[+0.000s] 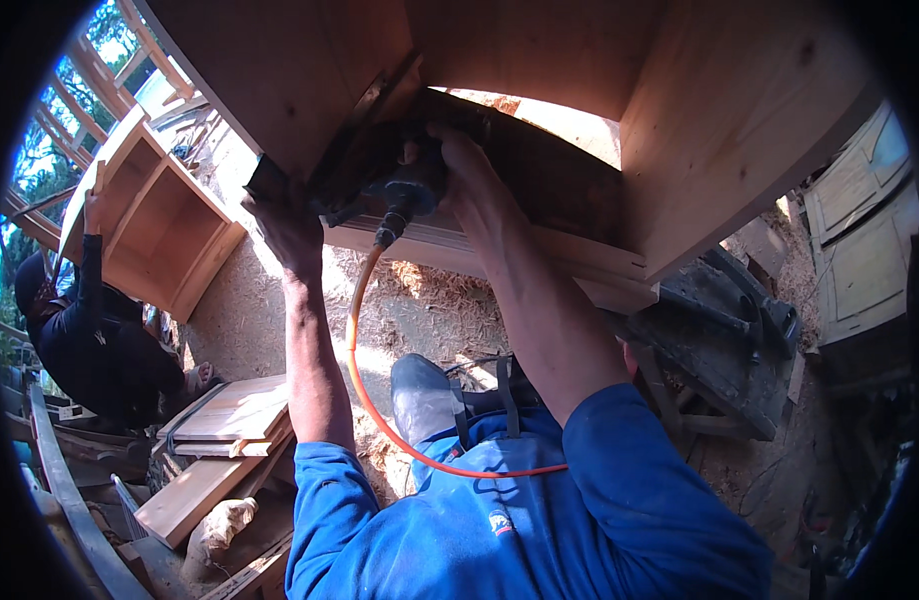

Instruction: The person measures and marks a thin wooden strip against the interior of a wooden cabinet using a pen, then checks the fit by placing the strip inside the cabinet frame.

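In deep shadow under a large wooden cabinet frame (539,45), my right hand (459,165) is closed around a dark air tool (409,190). An orange air hose (352,340) runs from the tool's rear fitting down across my front. My left hand (287,228) is at the left of the tool, close to the lower edge of a wooden panel. Its fingers curl by a small dark block-like piece (266,180), whose kind I cannot make out. Shadow hides the tool's front end and where it meets the wood.
At left, a co-worker in dark clothes (99,340) crouches beside another open wooden cabinet (164,220). Stacked boards (224,420) lie at lower left. A dark metal-looking stand (724,335) is at right, with panelled doors (864,235) beyond. Sawdust covers the ground (429,310).
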Available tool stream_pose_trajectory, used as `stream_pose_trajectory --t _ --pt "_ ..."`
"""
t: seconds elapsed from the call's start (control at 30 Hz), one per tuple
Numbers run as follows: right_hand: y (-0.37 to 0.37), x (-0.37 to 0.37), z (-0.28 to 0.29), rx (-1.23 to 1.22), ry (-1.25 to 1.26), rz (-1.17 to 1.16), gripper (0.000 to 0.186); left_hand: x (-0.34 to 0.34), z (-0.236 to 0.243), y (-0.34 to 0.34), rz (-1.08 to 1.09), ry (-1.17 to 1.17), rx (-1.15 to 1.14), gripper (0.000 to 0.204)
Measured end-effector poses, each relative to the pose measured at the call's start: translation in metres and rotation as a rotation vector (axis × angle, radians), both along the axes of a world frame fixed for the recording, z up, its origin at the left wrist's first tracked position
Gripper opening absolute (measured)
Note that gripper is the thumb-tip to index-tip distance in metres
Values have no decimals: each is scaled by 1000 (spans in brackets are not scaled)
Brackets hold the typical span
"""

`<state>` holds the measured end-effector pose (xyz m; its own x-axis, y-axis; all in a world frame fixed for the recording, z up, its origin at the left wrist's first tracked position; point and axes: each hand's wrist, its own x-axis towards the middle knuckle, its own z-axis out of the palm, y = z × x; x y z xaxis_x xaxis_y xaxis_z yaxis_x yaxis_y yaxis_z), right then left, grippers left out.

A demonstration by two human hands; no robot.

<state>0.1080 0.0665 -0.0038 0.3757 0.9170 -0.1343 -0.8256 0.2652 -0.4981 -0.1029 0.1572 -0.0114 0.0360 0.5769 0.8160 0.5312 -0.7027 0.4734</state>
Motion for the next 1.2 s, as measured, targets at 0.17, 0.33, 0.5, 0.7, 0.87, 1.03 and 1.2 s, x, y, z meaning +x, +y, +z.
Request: stream_pose_trajectory --t 0.17,0.33,0.5,0.7,0.87,1.03,1.2 --pt "12 14 4 11 -18 -16 21 -1 -2 2 -43 -20 19 49" --pt "17 31 14 -69 -66 -24 18 -1 -1 -2 -66 -76 -51 49" --pt "23 34 8 43 -76 1 24 -8 4 1 -23 175 159 49" --pt "32 39 3 33 -57 9 25 -4 4 -2 -74 37 50 51" --pt "36 41 2 20 -46 -14 27 -4 5 -4 -52 71 78 51" --pt "34 43 -2 -20 -89 -1 26 -2 4 -4 -46 86 123 49" --pt "34 38 4 -65 -119 -51 25 -4 7 -4 -71 76 105 48"
